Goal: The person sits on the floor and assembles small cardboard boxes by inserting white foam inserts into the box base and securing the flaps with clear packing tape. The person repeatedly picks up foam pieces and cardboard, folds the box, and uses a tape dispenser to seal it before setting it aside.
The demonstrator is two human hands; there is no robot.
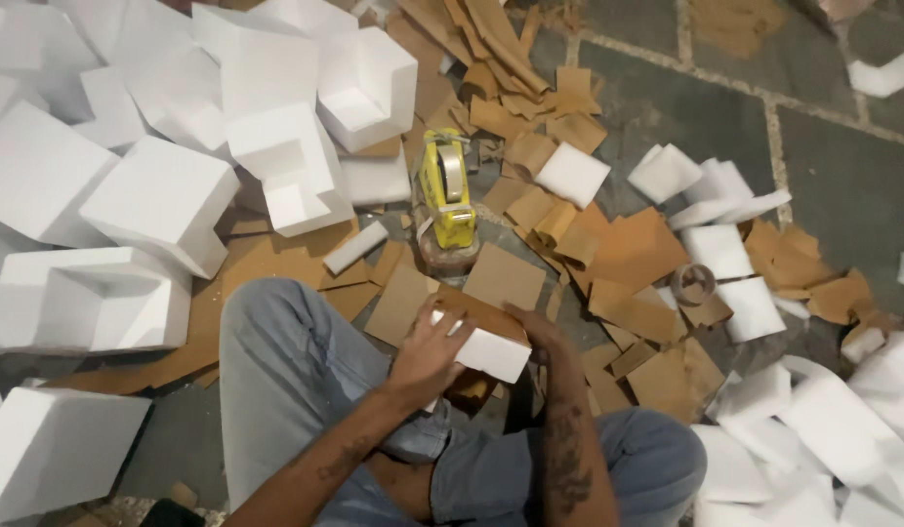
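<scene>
**Hands on a foam block, down on the floor**

Here, a person sits on the stone floor point(667, 107), knees up in jeans. Both hands hold one white foam block point(491, 353) just above the lap, with a brown card point(476, 310) lying against its top. The left hand point(428, 356) has its grip closed over the block's near side, fingers spread on top. The right hand point(532, 327) clasps the far end. Just ahead stands a yellow tape dispenser point(446, 190). Big foam corner pieces point(159, 200) pile up to the left; card scraps point(628, 254) and foam offcuts point(716, 249) litter the right.
</scene>
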